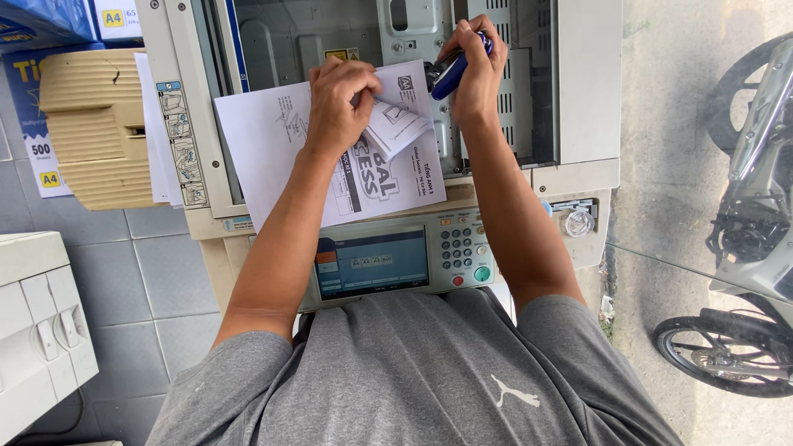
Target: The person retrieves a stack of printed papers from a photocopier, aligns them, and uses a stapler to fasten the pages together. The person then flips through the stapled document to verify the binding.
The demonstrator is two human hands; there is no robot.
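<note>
The left hand [334, 99] is clenched on the far right corner of a small stack of printed papers [273, 140], thumb and fingers pinching a folded-over flap. The right hand [472, 78], just right of it, is wrapped around a blue stapler [450, 73], whose dark nose points at that pinched corner. Whether the stapler's mouth already has the sheets in it cannot be told.

The papers lie slantwise on the top of a beige copier [578, 83], with the raised lid behind them. Nearer the person is the copier's control panel [396, 260], with a lit screen, a keypad and coloured buttons.

This looks like the moment of lining up the stapler with the corner. A clean press would call for the sheets held square and flat, the left fingers kept out of the stapler's mouth, and the nose pushed fully over the edge.

Far left are a ribbed tan tray [91, 124] and blue reams of paper [41, 25]. Near left stands a white machine [33, 330]. At the right, on pavement, is a parked motorbike [743, 248].
</note>
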